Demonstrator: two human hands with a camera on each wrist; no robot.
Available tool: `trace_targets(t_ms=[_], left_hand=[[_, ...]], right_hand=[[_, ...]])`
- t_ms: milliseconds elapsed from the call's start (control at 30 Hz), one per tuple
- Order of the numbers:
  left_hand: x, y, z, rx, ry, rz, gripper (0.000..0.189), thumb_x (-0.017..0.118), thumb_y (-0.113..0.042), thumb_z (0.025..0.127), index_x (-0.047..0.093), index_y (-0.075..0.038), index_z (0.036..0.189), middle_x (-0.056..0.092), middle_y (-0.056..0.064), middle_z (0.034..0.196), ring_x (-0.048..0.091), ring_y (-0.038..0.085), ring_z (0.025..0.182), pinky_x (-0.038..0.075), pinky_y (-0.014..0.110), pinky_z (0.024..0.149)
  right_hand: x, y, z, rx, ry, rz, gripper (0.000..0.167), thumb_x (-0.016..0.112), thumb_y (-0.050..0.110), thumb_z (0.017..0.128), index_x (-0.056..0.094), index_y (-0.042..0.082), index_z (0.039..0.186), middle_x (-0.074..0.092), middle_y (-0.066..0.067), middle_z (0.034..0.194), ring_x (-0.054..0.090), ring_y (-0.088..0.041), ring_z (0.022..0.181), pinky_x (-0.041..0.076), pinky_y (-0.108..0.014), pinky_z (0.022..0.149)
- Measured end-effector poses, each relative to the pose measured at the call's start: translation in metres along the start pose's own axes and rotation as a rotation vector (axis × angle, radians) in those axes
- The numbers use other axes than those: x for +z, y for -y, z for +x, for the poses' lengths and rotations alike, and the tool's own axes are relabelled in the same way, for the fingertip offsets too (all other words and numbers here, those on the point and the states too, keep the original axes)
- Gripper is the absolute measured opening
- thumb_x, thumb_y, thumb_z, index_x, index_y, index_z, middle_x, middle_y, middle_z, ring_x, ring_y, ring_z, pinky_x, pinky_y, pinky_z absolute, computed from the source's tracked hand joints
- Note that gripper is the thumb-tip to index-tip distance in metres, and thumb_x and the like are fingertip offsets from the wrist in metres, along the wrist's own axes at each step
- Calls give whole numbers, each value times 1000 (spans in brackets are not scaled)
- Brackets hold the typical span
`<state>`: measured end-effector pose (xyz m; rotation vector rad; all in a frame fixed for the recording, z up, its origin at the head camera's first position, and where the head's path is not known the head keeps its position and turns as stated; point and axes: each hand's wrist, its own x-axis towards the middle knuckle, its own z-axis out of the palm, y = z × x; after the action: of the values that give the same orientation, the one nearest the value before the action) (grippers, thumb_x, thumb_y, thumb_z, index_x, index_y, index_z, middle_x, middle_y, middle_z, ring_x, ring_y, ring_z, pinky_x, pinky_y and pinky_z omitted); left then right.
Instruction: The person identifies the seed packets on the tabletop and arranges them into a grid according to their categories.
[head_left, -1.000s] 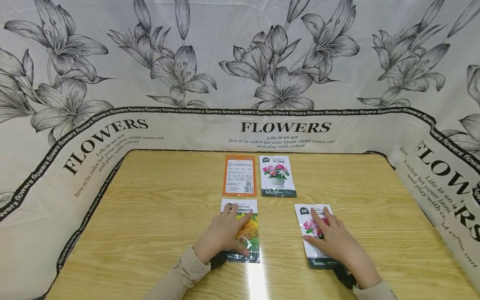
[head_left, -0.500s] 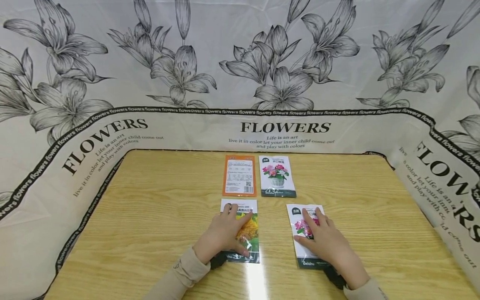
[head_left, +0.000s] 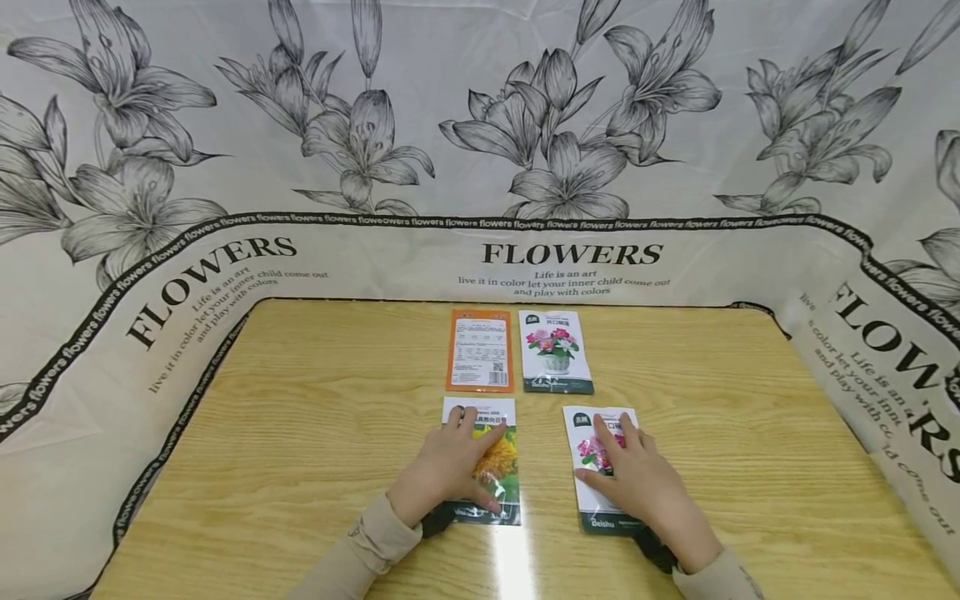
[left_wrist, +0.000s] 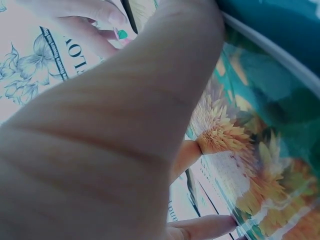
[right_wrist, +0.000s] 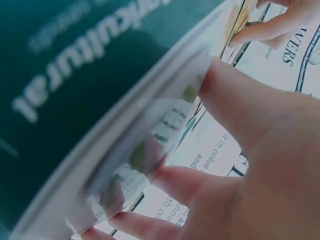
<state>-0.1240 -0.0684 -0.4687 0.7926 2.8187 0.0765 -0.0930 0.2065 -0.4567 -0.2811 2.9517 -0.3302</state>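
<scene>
In the head view, my left hand (head_left: 444,465) rests with spread fingers on a seed packet (head_left: 504,487) showing a shaggy orange sunflower; its left part is hidden under the hand. To the right, my right hand (head_left: 641,481) lies with spread fingers on a white seed packet (head_left: 591,502) with pink flowers and a dark green bottom band. A narrow strip of table separates the two packets. The left wrist view shows the sunflower packet (left_wrist: 225,135) close up. In the right wrist view, fingertips touch the pink-flower packet (right_wrist: 75,100), whose green band fills the upper left.
Behind these lie an orange packet (head_left: 480,350), printed side up, and another white pink-flower packet (head_left: 557,350), side by side. The wood-grain table (head_left: 315,400) is enclosed at the back and sides by a white cloth (head_left: 390,258) printed with lilies and lettering.
My right hand has slid the pink-flower packet leftward across the table, closer to the sunflower packet. The left hand and the two packets at the back have stayed put.
</scene>
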Motion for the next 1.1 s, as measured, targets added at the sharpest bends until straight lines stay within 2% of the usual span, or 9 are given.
trace_targets(t_ms=[267, 600, 867, 1000, 1100], left_hand=[[-2, -2, -2, 2, -8, 18, 111, 75, -76, 59, 37, -32, 154, 39, 16, 140, 40, 32, 124, 50, 38, 73], [-2, -2, -2, -10, -3, 22, 111, 75, -76, 60, 37, -33, 154, 38, 16, 141, 40, 32, 128, 51, 40, 75], [-1, -2, -2, -3, -10, 17, 111, 75, -77, 59, 37, -32, 154, 39, 16, 141, 40, 32, 127, 50, 39, 74], [-1, -2, -3, 5, -22, 9, 111, 75, -77, 59, 38, -32, 154, 39, 15, 139, 41, 32, 125, 50, 38, 72], [-1, -2, -2, 7, -25, 18, 110, 74, -77, 59, 38, -32, 154, 40, 15, 138, 41, 31, 124, 49, 36, 70]], right_hand=[[0, 15, 5, 10, 14, -32, 88, 64, 57, 90, 37, 1, 152, 28, -40, 149, 35, -62, 127, 43, -71, 90], [1, 26, 11, -1, 5, -24, 87, 64, 58, 89, 39, 1, 151, 29, -39, 148, 39, -60, 125, 46, -67, 89], [-2, 18, 14, -26, -26, 73, 81, 65, 54, 90, 43, 1, 148, 36, -36, 143, 39, -58, 124, 43, -68, 92], [-13, 12, 15, -58, 2, 169, 79, 64, 52, 92, 45, -1, 146, 34, -37, 144, 35, -60, 126, 40, -71, 93], [-22, 6, 15, -115, 46, 271, 80, 66, 52, 91, 44, -1, 146, 28, -38, 149, 27, -62, 132, 34, -75, 97]])
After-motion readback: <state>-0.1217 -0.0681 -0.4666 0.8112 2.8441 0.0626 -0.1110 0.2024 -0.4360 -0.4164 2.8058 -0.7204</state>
